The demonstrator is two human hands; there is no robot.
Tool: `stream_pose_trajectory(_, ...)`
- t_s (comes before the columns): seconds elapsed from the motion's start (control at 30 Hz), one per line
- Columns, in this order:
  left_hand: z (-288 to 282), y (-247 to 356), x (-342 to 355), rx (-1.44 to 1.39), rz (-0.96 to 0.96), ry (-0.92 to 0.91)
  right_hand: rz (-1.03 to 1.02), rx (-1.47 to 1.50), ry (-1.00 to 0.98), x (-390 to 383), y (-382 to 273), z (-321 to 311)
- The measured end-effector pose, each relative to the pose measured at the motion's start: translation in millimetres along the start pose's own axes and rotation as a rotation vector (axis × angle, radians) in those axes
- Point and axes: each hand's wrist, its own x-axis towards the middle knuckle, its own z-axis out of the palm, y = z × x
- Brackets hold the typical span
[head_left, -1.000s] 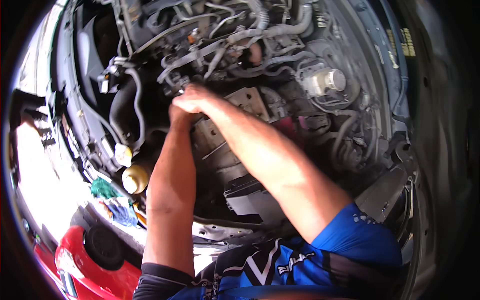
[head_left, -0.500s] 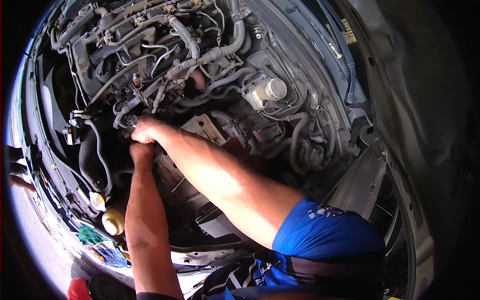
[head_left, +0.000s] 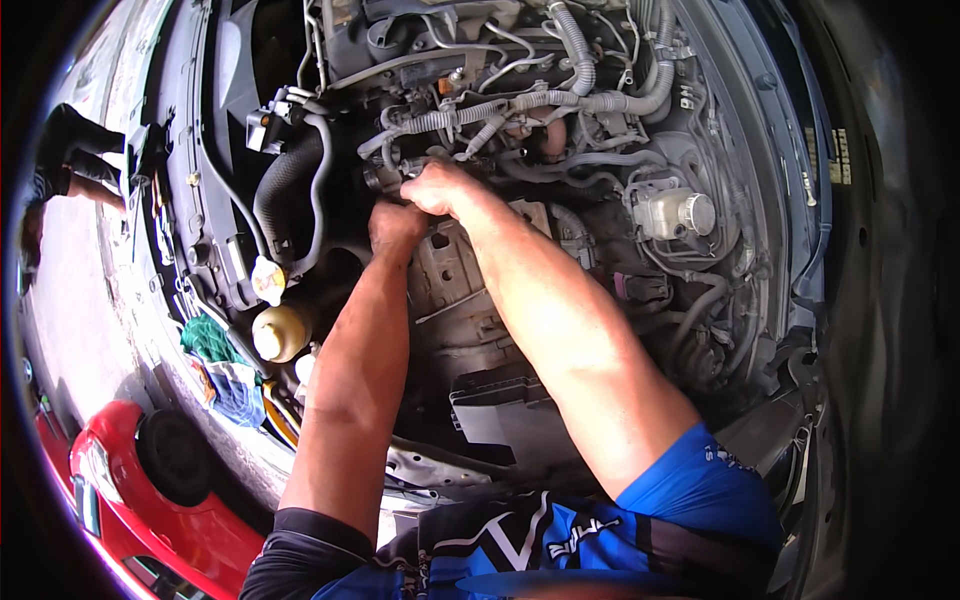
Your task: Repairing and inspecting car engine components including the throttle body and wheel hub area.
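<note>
Both arms reach into a car's engine bay, and my hands meet at the near side of the engine. My right hand is closed, its fingers curled around a part that I cannot make out. Just below and touching it, my left hand is also closed, with its fingertips hidden. A dark round fitting shows at the left of the hands. Above them runs a grey corrugated wiring conduit. A dusty metal bracket lies below, to the right of my left forearm.
A brake fluid reservoir stands at the right. A black ribbed hose and a yellowed coolant tank are on the left. A black box cover sits between my forearms. Outside are a red car and another person's legs.
The view has swung left, so the engine bay appears further right and more of the red car shows. My hands stay together at the same engine spot.
</note>
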Motion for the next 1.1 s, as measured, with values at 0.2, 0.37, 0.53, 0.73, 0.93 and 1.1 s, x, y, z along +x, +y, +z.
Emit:
stream_pose_trajectory(0.2, -12, 15, -8, 0.054, -0.013, -0.021, 0.115, 0.112, 0.131, -10, 9, 12)
stream_pose_trajectory(0.37, -10, 12, -3, -0.021, -0.090, -0.029, 0.131, 0.049, 0.214, -14, 7, 20)
stream_pose_trajectory(0.53, -12, 14, -5, 0.025, -0.045, 0.050, 0.030, -0.289, 0.007, -38, 13, 12)
stream_pose_trajectory(0.73, -16, 15, -3, -0.027, -0.060, 0.143, -0.001, -0.483, -0.324, -41, 12, 6)
stream_pose_trajectory(0.93, -18, 12, -2, -0.103, -0.058, 0.107, 0.299, 0.089, 0.003, -45, 10, 13)
stream_pose_trajectory(1.1, -18, 10, 4, -0.095, -0.123, 0.101, 0.186, 0.183, 0.166, -20, 2, 18)
